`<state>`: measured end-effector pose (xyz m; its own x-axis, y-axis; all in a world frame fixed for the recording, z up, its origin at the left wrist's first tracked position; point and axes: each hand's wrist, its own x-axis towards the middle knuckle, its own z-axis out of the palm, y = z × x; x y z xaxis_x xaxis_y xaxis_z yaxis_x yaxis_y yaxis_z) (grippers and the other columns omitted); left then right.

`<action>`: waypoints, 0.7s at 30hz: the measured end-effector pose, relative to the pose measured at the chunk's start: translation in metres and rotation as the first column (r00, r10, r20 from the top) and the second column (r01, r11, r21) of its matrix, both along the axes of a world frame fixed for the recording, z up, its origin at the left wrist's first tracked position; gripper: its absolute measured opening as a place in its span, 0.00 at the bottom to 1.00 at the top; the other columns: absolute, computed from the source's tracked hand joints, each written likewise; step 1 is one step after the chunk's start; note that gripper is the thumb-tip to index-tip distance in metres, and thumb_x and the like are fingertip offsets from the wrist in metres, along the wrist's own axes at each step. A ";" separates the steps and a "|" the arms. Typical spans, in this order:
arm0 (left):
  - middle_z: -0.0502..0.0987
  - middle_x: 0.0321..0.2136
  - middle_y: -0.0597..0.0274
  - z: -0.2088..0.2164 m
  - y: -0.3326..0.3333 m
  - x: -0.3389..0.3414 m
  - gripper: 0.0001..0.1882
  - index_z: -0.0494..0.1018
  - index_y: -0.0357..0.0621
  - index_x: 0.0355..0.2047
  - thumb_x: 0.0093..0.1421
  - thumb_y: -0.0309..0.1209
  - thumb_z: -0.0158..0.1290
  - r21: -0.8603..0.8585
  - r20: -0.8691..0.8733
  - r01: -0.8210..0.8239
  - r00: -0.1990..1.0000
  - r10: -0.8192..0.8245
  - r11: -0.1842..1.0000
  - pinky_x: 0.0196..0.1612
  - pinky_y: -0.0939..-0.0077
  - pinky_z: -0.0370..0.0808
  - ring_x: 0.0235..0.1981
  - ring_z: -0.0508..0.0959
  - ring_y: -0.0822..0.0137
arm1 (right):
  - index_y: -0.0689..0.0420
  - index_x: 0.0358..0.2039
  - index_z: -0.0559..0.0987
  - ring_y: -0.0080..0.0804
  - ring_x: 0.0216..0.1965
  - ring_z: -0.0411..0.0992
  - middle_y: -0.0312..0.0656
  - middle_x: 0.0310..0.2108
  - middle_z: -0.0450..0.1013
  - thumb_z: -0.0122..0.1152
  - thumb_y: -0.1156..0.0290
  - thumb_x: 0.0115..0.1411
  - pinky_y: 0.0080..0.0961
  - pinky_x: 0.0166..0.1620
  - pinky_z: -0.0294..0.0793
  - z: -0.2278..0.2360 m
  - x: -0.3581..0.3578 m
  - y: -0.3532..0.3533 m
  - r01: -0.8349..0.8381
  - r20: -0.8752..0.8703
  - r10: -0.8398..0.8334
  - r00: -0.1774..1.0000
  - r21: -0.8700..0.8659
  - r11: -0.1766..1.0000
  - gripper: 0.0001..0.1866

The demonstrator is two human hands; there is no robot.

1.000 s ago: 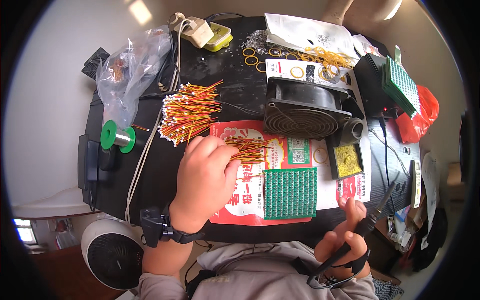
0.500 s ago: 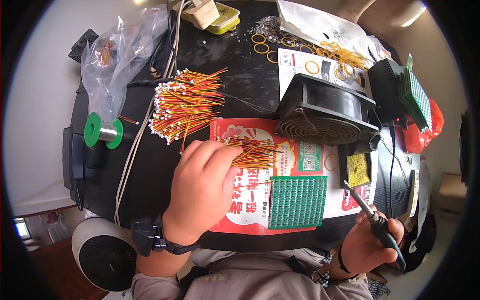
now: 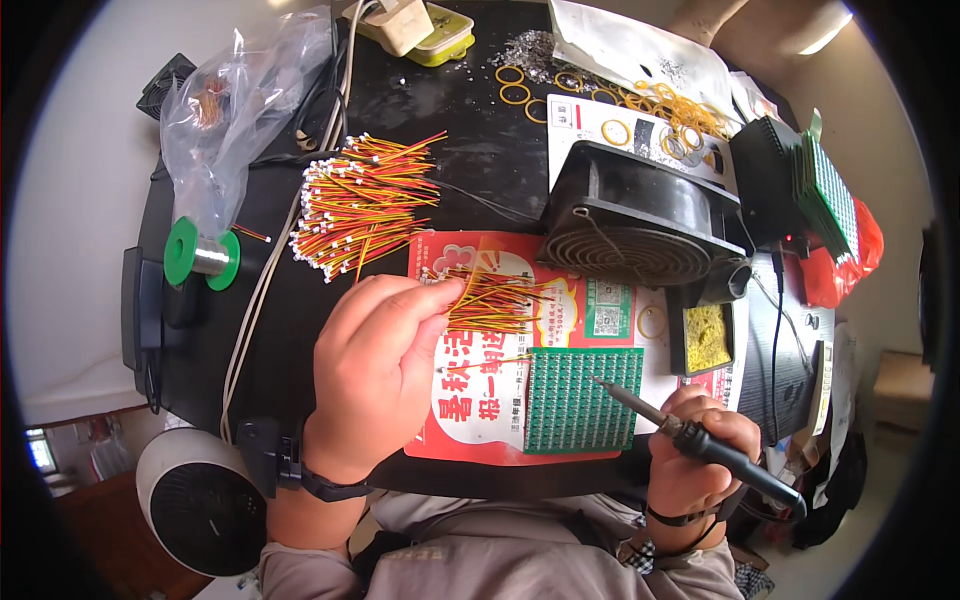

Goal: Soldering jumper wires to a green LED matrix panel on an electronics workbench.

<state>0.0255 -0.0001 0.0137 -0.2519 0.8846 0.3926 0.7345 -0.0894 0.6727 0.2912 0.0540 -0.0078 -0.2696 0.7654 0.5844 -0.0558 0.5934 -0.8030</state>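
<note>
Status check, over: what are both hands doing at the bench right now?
Left hand pinching wires on the red sheet. Right hand grips soldering iron, tip over green board. Nothing between tip and board.

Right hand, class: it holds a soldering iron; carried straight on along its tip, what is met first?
Probably the green circuit board: the right hand aims the soldering iron up-left, its tip over the board's edge; height above it is unclear.

The left hand [image 3: 385,375] lies knuckles up, its fingers curled and drawn together toward the thumb in a pinch at their tips. A dark band circles the left wrist, and the forearm runs down behind the fingers. The right hand [image 3: 695,450] is closed in a fist, thumb on top, its banded wrist below the fingers.
</note>
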 end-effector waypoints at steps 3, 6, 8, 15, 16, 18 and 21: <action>0.75 0.29 0.54 0.002 -0.002 0.004 0.08 0.78 0.36 0.36 0.55 0.17 0.57 0.011 0.120 0.075 0.990 -0.076 0.997 0.32 0.72 0.73 0.28 0.76 0.60 | 0.60 0.45 0.68 0.27 0.20 0.65 0.38 0.20 0.68 0.54 0.45 0.66 0.27 0.29 0.67 -0.001 -0.004 -0.004 -0.002 -0.001 0.002 1.000 -0.070 0.998 0.27; 0.74 0.28 0.55 -0.001 -0.007 0.010 0.04 0.77 0.34 0.34 0.58 0.18 0.57 0.067 0.371 0.139 0.916 -0.154 0.988 0.31 0.77 0.71 0.26 0.74 0.65 | 0.60 0.44 0.67 0.26 0.21 0.62 0.40 0.22 0.67 0.56 0.47 0.66 0.26 0.29 0.63 -0.002 -0.006 -0.005 0.003 0.041 0.001 0.999 -0.084 0.996 0.26; 0.75 0.29 0.55 0.002 -0.010 0.017 0.03 0.76 0.33 0.33 0.58 0.18 0.57 -0.022 0.510 0.158 0.851 -0.125 0.987 0.31 0.78 0.71 0.26 0.74 0.67 | 0.62 0.44 0.67 0.27 0.22 0.62 0.40 0.23 0.66 0.56 0.48 0.66 0.26 0.30 0.63 -0.005 -0.006 -0.008 0.053 0.043 -0.050 0.998 -0.095 0.994 0.26; 0.77 0.34 0.51 0.002 -0.011 0.018 0.03 0.75 0.32 0.31 0.56 0.16 0.58 -0.028 0.395 0.190 0.904 -0.164 0.981 0.35 0.76 0.75 0.33 0.78 0.68 | 0.66 0.43 0.65 0.29 0.22 0.64 0.43 0.22 0.65 0.59 0.65 0.62 0.27 0.27 0.64 0.010 -0.002 -0.001 0.001 0.113 0.019 0.993 -0.176 0.984 0.18; 0.77 0.33 0.51 0.001 -0.007 0.019 0.04 0.75 0.33 0.31 0.55 0.14 0.58 0.025 0.323 0.162 0.932 -0.162 0.986 0.35 0.76 0.76 0.33 0.79 0.66 | 0.66 0.42 0.66 0.29 0.22 0.64 0.43 0.22 0.65 0.60 0.66 0.61 0.27 0.27 0.64 0.015 -0.004 -0.002 0.001 0.127 0.024 0.992 -0.193 0.981 0.19; 0.77 0.31 0.52 0.006 -0.008 0.018 0.06 0.77 0.33 0.31 0.52 0.13 0.59 -0.034 0.220 0.185 0.960 -0.174 0.982 0.33 0.75 0.76 0.31 0.79 0.65 | 0.66 0.41 0.67 0.30 0.21 0.65 0.44 0.22 0.66 0.62 0.66 0.59 0.27 0.26 0.64 0.014 -0.007 -0.003 -0.004 0.146 0.027 0.989 -0.154 0.988 0.19; 0.76 0.27 0.55 0.003 -0.010 0.021 0.09 0.78 0.34 0.31 0.49 0.13 0.60 -0.065 0.157 0.224 0.965 -0.211 0.973 0.28 0.74 0.75 0.25 0.78 0.65 | 0.66 0.39 0.68 0.32 0.21 0.65 0.44 0.22 0.67 0.63 0.66 0.56 0.29 0.26 0.65 0.013 -0.008 0.000 -0.059 0.186 0.073 0.980 -0.078 0.995 0.19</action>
<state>0.0467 -0.0104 0.0170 -0.0998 0.9518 0.2901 0.5950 -0.1766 0.7841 0.2828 0.0537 0.0054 -0.4208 0.7806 0.4622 0.0636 0.5336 -0.8433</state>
